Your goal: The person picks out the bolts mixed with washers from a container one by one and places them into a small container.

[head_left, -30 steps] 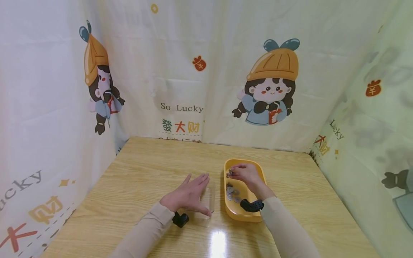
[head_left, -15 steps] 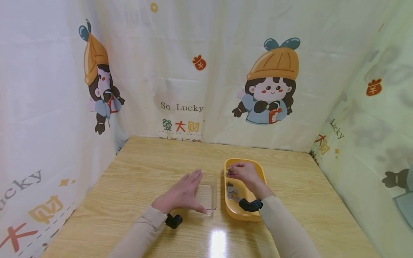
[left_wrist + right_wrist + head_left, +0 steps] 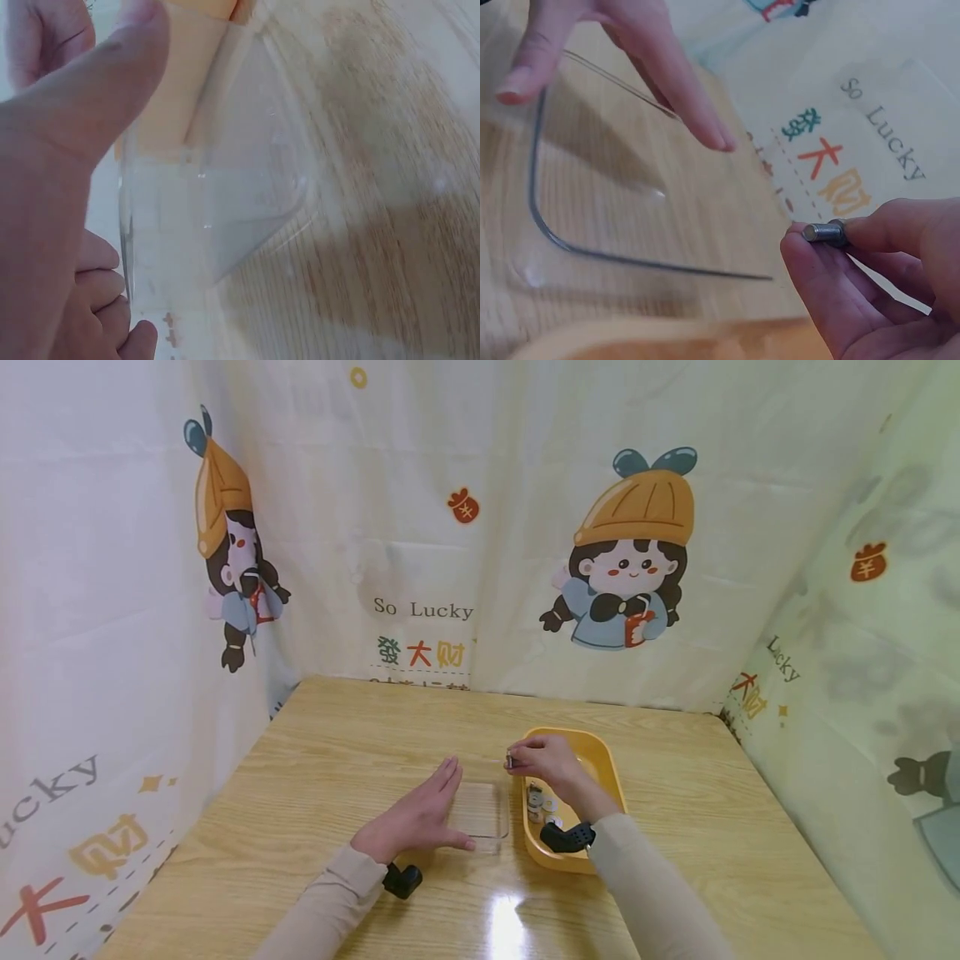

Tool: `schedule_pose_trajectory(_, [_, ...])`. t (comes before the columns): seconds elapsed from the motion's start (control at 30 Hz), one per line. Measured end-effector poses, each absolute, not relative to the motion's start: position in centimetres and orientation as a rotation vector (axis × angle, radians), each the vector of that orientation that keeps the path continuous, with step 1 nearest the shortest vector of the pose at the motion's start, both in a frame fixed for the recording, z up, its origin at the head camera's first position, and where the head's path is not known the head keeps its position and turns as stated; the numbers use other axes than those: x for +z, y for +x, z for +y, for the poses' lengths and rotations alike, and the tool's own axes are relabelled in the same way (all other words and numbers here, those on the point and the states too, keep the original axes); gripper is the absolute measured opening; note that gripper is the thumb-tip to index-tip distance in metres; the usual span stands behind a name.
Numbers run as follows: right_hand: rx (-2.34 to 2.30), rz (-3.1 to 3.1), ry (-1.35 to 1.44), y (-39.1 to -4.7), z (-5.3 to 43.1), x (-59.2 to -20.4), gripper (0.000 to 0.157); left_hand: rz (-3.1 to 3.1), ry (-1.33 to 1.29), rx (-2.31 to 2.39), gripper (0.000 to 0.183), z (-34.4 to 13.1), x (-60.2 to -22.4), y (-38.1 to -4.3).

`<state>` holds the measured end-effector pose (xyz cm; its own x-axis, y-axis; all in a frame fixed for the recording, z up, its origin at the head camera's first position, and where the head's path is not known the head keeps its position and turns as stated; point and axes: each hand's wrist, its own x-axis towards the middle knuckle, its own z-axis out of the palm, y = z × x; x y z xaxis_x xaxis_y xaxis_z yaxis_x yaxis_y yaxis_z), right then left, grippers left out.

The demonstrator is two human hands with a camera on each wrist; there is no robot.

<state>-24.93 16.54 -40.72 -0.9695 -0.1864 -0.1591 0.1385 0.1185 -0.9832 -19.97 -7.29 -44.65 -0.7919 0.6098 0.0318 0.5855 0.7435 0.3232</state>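
Observation:
My right hand [image 3: 551,766] pinches a short silver bolt [image 3: 826,233] between thumb and fingertips, above the left rim of the yellow bin [image 3: 617,777]. The right wrist view shows the bolt's shank end toward the camera. Left of the bin stands a clear plastic box [image 3: 491,846], open at the top, its rim [image 3: 534,176] plain in the right wrist view. My left hand [image 3: 412,817] is at the box's left side, thumb and straight fingers spread apart and overlapping its edges. Several round metal washers [image 3: 536,802] lie in the bin, partly hidden by my right wrist.
The wooden table [image 3: 360,727] reaches back to a printed cloth [image 3: 420,568] hanging on the far side and both flanks. Each wrist wears a black camera mount, the left one [image 3: 402,881] low over the table. Bright glare [image 3: 507,927] shows on the front of the tabletop.
My right hand has lifted from inside the bin and moved left to its rim with the bolt. My left hand has shifted left, uncovering more of the clear box, which sits slightly further right.

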Motion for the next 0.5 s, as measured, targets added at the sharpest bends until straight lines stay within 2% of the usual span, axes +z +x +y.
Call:
schedule_pose_trajectory(0.23, [-1.857, 2.146, -0.113, -25.2, 14.2, -41.4, 0.024, 2.890, 1.007, 0.433, 0.102, -7.3, -44.8, -20.3])
schedule_pose_trajectory(0.5, [-1.751, 2.206, -0.119, -25.3, 12.1, -42.6, 0.023, 2.894, 0.989, 0.433, 0.101, -7.3, -45.0, -20.4])
